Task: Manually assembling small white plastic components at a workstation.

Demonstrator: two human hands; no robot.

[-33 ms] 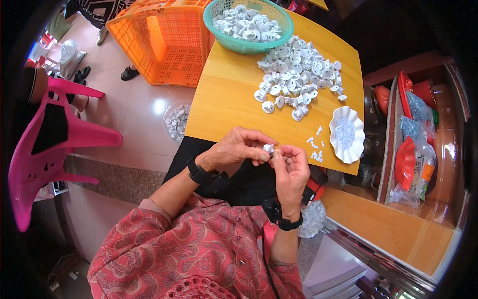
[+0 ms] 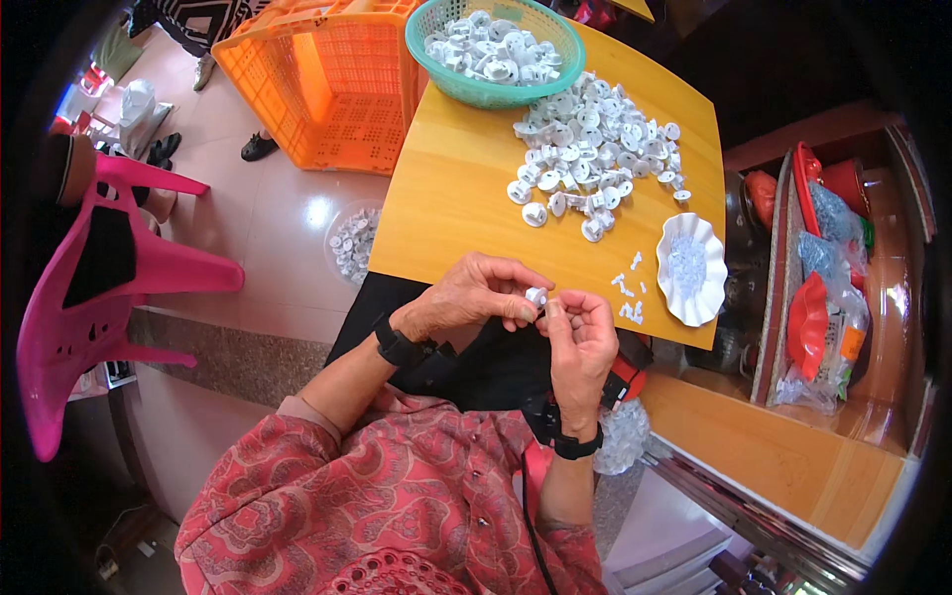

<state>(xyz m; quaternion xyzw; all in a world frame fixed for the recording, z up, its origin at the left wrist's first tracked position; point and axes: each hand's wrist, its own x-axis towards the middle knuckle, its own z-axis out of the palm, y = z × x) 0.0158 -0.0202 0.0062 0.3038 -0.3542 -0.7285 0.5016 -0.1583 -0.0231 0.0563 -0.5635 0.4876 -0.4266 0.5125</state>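
Note:
A small white plastic part [image 2: 536, 296] with a rounded body sits pinched between the thumb and fingers of my left hand [image 2: 483, 291], just off the table's near edge. Close against it is my right hand [image 2: 581, 332], thumb and forefinger pressed together; whatever they hold is too small to make out. A heap of white disc-shaped plastic parts [image 2: 585, 149] lies on the yellow table [image 2: 446, 198] beyond my hands. To the right of my right hand, several tiny white pieces [image 2: 631, 312] are scattered near a white scalloped dish [image 2: 716, 268] of small translucent pieces.
A green basket [image 2: 496, 94] full of white parts stands at the table's far edge. Left of the table are an orange crate [image 2: 342, 149], a clear container of parts [image 2: 354, 243] and a pink plastic chair [image 2: 178, 260]. Shelving with bags [image 2: 833, 327] borders the right side.

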